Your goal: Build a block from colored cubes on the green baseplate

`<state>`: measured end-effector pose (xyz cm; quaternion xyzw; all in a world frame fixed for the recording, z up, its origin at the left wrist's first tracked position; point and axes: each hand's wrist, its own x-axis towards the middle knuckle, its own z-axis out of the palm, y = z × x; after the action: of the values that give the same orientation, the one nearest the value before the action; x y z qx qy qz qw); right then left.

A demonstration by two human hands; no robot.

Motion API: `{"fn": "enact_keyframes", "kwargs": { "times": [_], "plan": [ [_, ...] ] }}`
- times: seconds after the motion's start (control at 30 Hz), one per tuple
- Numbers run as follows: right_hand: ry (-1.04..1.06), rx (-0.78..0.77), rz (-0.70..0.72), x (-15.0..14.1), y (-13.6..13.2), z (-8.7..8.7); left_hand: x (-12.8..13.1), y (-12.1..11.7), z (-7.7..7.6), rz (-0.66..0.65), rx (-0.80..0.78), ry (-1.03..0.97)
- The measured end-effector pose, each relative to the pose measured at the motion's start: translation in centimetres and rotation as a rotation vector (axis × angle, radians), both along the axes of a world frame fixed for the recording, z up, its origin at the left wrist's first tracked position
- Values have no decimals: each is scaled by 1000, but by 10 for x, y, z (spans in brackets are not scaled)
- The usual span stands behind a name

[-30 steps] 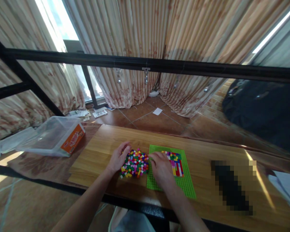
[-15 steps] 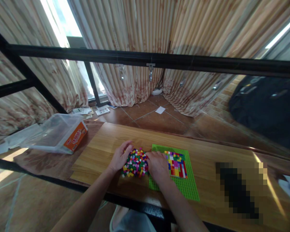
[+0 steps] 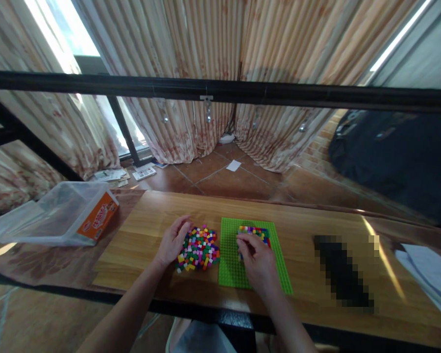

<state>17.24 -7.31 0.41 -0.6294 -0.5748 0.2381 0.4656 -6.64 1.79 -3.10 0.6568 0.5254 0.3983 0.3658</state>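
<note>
A heap of small coloured building bricks (image 3: 200,250) lies on the wooden table. My left hand (image 3: 173,240) rests at the heap's left edge, its fingers spread and holding nothing I can see. Right of the heap lies a green baseplate (image 3: 230,269) bearing a block of multicoloured bricks (image 3: 255,230). My right hand (image 3: 257,257) is over those bricks with thumb and forefinger pinched together; what they grip, if anything, is too small to make out. The hand covers much of the brick pattern.
A clear plastic box (image 3: 69,215) with an orange label stands at the left. A dark blurred-out object (image 3: 343,274) and white papers (image 3: 429,274) are to the right. A black metal bar (image 3: 220,90) crosses beyond the table, before striped curtains (image 3: 191,44).
My right hand has moved right, from the heap's edge to above the bricks on the baseplate. My left hand stays by the heap. The whole view has shifted slightly.
</note>
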Motion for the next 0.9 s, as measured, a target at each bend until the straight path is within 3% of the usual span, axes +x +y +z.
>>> {"fn": "enact_keyframes", "kwargs": {
  "times": [0.17,0.37,0.7,0.9],
  "plan": [
    [195,-44,-112,11,-10,-3,-1,1,-2,2,-9,-6],
    [241,-33,-171,15,-14,5,-1,2,-4,-5,-24,-24],
    [324,-60,-166,18,-12,-12,0,2,-2,3,-30,-46],
    [268,-91,-145,18,-11,-9,0,2,-3,-1,-28,-35]
  ]
}}
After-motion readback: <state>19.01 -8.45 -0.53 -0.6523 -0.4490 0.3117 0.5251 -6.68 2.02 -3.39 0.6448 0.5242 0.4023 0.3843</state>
